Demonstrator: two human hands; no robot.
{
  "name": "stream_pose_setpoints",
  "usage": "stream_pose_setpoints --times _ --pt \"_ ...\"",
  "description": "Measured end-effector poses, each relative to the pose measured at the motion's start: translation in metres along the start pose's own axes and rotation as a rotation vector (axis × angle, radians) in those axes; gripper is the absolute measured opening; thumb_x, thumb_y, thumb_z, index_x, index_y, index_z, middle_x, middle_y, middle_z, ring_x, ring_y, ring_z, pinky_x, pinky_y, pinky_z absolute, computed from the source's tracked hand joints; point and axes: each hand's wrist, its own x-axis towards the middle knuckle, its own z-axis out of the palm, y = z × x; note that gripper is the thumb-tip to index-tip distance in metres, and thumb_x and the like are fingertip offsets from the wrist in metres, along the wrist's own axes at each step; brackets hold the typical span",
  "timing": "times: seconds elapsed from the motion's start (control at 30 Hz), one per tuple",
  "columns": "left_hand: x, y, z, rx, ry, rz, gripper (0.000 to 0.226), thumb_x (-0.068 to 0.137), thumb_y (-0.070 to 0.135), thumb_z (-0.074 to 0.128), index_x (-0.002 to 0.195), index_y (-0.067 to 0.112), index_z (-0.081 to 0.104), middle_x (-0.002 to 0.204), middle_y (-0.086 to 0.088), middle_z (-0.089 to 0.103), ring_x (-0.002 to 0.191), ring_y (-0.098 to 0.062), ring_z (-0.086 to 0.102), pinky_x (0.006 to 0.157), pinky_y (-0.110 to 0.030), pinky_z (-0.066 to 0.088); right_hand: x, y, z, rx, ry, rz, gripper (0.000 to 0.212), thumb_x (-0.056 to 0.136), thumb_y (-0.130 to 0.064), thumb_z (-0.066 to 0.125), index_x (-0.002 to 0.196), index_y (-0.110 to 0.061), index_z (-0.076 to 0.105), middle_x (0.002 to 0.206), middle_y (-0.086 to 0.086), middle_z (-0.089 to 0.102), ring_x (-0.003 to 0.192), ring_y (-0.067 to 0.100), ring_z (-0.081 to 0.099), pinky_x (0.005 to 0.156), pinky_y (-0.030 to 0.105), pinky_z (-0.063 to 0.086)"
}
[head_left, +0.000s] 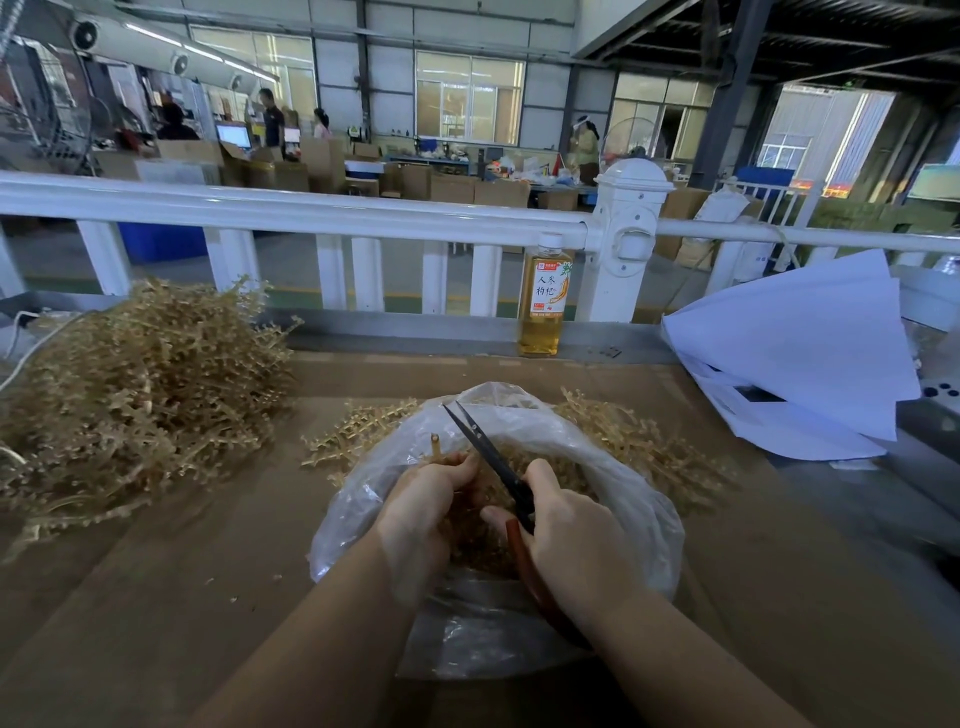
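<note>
A clear plastic bag (613, 457) lies open on the brown table, filled with tan plastic sprigs. Over its mouth my left hand (426, 499) grips one sprig, whose cut stem (435, 447) sticks up above the fingers. My right hand (576, 545) holds black scissors (488, 457) by their red handles. The blades point up and to the left, slightly parted, just right of the stem. More loose sprigs (639, 441) lie behind the bag.
A big heap of tan sprigs (135, 395) covers the table's left side. A bottle of amber drink (542, 296) stands at the far edge by a white railing (311, 213). White paper sheets (800, 353) lie at the right.
</note>
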Motion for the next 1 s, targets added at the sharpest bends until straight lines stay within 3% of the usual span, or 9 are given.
stream_pose_setpoints --times 0.07,0.17,0.33,0.53,0.67,0.83,0.9,0.97,1.0 --pt "0.001 0.0 0.0 0.006 -0.002 -0.013 0.012 0.087 0.01 0.063 0.098 0.005 0.065 0.091 -0.011 0.069 0.101 -0.031 0.062 0.093 -0.045 0.047 0.0 0.0 0.0 -0.002 -0.004 0.001 0.032 0.091 -0.061 0.04 0.093 -0.03 0.029 0.072 -0.008 0.056 0.064 0.009 0.056 0.053 0.019 0.036" --pt "0.002 -0.001 0.0 0.003 -0.006 -0.029 0.006 0.088 0.009 0.062 0.085 0.008 0.067 0.063 -0.007 0.067 0.074 -0.025 0.062 0.068 -0.038 0.049 0.0 0.001 0.0 0.001 -0.024 0.008 0.032 0.091 -0.061 0.039 0.094 -0.03 0.029 0.07 -0.011 0.052 0.064 0.008 0.056 0.051 0.017 0.038" --pt "0.001 -0.001 0.0 0.011 0.004 -0.047 0.012 0.089 0.007 0.06 0.078 0.008 0.066 0.054 -0.006 0.065 0.063 -0.023 0.061 0.058 -0.034 0.047 0.0 0.001 0.0 -0.004 -0.031 0.018 0.033 0.092 -0.06 0.04 0.094 -0.029 0.029 0.073 -0.008 0.057 0.068 0.013 0.062 0.057 0.023 0.046" --pt "-0.002 0.001 0.002 0.065 0.024 -0.049 0.009 0.09 0.008 0.059 0.095 0.003 0.065 0.086 -0.014 0.068 0.084 -0.029 0.064 0.074 -0.04 0.052 0.001 0.0 -0.002 -0.019 -0.056 0.025 0.033 0.092 -0.06 0.039 0.094 -0.029 0.028 0.071 -0.01 0.053 0.066 0.011 0.06 0.057 0.021 0.044" --pt "-0.005 0.001 0.003 0.08 0.024 -0.047 0.01 0.09 0.008 0.059 0.084 0.002 0.065 0.058 -0.008 0.064 0.064 -0.023 0.061 0.06 -0.034 0.049 0.001 0.0 -0.003 -0.005 -0.069 0.043 0.034 0.092 -0.06 0.04 0.093 -0.028 0.03 0.076 -0.007 0.059 0.07 0.013 0.063 0.059 0.023 0.044" --pt "-0.01 0.001 0.002 0.045 -0.021 -0.036 0.009 0.09 0.009 0.06 0.082 0.003 0.063 0.06 -0.006 0.055 0.059 -0.018 0.054 0.055 -0.028 0.048 0.0 0.002 -0.005 0.002 -0.065 0.058 0.035 0.091 -0.06 0.045 0.095 -0.028 0.032 0.074 -0.01 0.055 0.071 0.011 0.06 0.059 0.02 0.04" --pt "-0.013 0.004 -0.002 0.015 -0.102 -0.026 0.011 0.089 0.0 0.053 0.093 0.0 0.064 0.069 -0.01 0.058 0.066 -0.021 0.057 0.064 -0.03 0.052 -0.001 0.004 -0.006 0.028 -0.022 0.064 0.034 0.089 -0.06 0.048 0.094 -0.029 0.035 0.066 -0.014 0.049 0.062 0.005 0.053 0.052 0.015 0.036" --pt "-0.016 0.009 -0.006 -0.005 -0.211 -0.011 0.037 0.082 -0.015 0.04 0.111 -0.004 0.061 0.094 -0.02 0.066 0.09 -0.032 0.062 0.085 -0.039 0.052 -0.003 0.005 -0.007 0.05 0.037 0.078 0.034 0.088 -0.059 0.05 0.092 -0.028 0.039 0.062 -0.014 0.047 0.058 0.002 0.051 0.049 0.015 0.036" --pt "-0.016 0.012 -0.007 -0.005 -0.225 0.017 0.045 0.081 -0.02 0.035 0.113 -0.002 0.06 0.1 -0.02 0.067 0.096 -0.032 0.063 0.085 -0.04 0.052 -0.004 0.005 -0.007 0.061 0.056 0.085 0.034 0.088 -0.059 0.051 0.093 -0.027 0.041 0.061 -0.014 0.048 0.058 0.003 0.052 0.049 0.015 0.037"
